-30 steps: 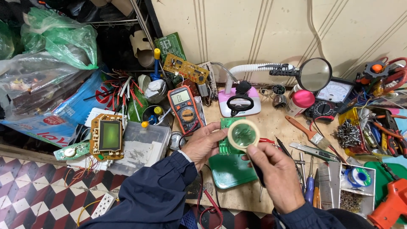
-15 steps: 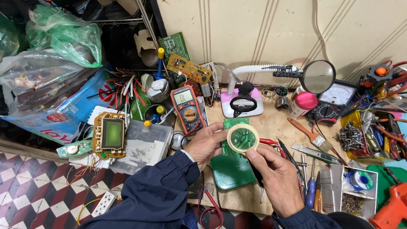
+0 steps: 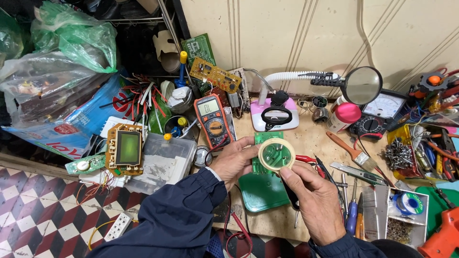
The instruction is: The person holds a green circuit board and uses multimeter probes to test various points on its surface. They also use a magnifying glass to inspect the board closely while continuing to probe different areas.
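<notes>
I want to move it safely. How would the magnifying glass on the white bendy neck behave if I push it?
The magnifying glass would probably sway, as its white neck looks flexible. The pink base seems small, so it might tip. The lens is likely fragile.

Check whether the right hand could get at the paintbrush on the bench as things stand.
Probably yes, once it lets go. The right hand is pinching the roll of tape together with the left hand. The paintbrush lies uncovered just to its right, with nothing stacked on the handle.
</notes>
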